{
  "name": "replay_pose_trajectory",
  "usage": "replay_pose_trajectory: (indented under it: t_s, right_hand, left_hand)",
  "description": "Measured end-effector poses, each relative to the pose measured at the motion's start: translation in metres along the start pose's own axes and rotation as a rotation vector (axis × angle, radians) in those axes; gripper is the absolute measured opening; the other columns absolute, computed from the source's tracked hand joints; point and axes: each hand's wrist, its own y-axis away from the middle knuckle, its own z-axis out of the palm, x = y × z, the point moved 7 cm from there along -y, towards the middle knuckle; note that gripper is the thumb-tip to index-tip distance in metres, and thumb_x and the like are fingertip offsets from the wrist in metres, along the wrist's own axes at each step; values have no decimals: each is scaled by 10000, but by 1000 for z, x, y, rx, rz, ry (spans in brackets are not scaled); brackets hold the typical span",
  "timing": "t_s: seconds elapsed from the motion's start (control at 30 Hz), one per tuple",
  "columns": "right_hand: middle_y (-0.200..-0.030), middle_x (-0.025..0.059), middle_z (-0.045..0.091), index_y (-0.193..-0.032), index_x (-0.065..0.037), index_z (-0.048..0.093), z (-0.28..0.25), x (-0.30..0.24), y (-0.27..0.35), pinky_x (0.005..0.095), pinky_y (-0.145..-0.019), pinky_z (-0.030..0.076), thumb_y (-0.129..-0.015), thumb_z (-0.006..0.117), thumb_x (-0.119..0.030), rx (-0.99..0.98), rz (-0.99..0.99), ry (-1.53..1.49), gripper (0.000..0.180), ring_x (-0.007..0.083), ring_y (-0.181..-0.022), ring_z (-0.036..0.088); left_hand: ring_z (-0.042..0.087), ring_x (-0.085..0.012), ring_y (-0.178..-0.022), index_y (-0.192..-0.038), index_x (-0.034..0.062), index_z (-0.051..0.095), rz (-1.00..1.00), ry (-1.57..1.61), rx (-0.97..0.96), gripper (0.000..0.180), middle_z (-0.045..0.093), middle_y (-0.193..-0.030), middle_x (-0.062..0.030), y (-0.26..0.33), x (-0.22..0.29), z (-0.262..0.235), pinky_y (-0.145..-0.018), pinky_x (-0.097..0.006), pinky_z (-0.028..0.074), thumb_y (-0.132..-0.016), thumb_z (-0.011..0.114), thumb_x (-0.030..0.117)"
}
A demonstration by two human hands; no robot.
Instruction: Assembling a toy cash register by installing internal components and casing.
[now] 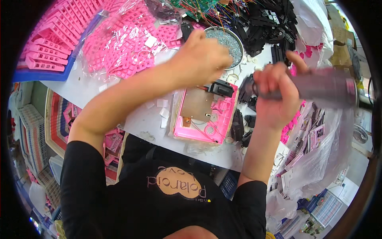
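My left hand point(202, 57) is closed, its fingers at the near edge of a round metal tin point(242, 48) of small silvery screws. Whatever its fingers pinch, if anything, I cannot make out. My right hand point(276, 93), smeared by motion, grips a dark cylindrical electric screwdriver point(326, 88) held sideways, its thick end to the right. Below and between the hands lies an open pink plastic casing point(195, 134) on the table. Inside it sit a grey-brown plate point(197, 104), thin wires and, at its upper end, a black plastic part point(223, 88).
Pink grid-like parts in a clear bag point(119, 44) and pink pieces in a blue tray point(73, 65) fill the upper left. Black plastic parts point(270, 28) and coloured wires point(223, 14) are heaped at the far side. Plastic bags of pink pieces point(314, 143) stand right.
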Motion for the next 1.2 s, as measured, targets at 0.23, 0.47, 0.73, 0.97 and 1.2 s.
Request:
replay_pose_trajectory:
  t_s: [0.23, 0.47, 0.73, 0.97, 1.2]
  right_hand:
    - [-587, 25, 459, -1085, -93, 461, 34, -35, 28, 350, -537, 420, -885, 686, -224, -186, -104, -174, 328, 176, -508, 461]
    - [-599, 38, 468, -1111, -91, 451, 34, -30, 29, 344, -530, 416, -892, 688, -212, -189, -76, -198, 345, 181, -522, 466]
    - [-633, 66, 507, -1106, -47, 430, -5, 11, 8, 315, -490, 437, -931, 563, 15, 1, -194, -147, 228, 145, -497, 463]
    - [-596, 63, 469, -961, -67, 413, -4, 40, 12, 317, -466, 365, -923, 571, 9, 32, -88, 235, 180, 128, -485, 406]
    - [-602, 61, 499, -938, -43, 464, -5, 50, -1, 316, -481, 396, -890, 686, -79, -179, 8, 161, 230, 138, -476, 453]
  left_hand:
    - [609, -173, -850, -897, 151, 694, -57, 367, 28, 72, 655, -849, 23, 52, 52, -6, -916, -448, 352, -852, 729, 195]
    - [618, -182, -825, -940, 144, 702, -61, 410, 85, 151, 679, -863, 25, 54, 52, -4, -926, -449, 338, -816, 773, 195]
    - [557, -194, -1151, -1037, 155, 655, -175, 3, -77, 323, 663, -1112, 22, 36, 37, 16, -1058, -564, 263, -762, 794, 252]
    - [573, -197, -1131, -1026, 146, 656, -171, 40, -62, 331, 664, -1087, 20, 38, 36, 16, -1061, -572, 266, -746, 806, 241]
    - [610, -297, -1116, -1057, 75, 632, -200, 350, -257, 336, 666, -1146, -78, 24, 24, 33, -1004, -476, 427, -756, 771, 130]
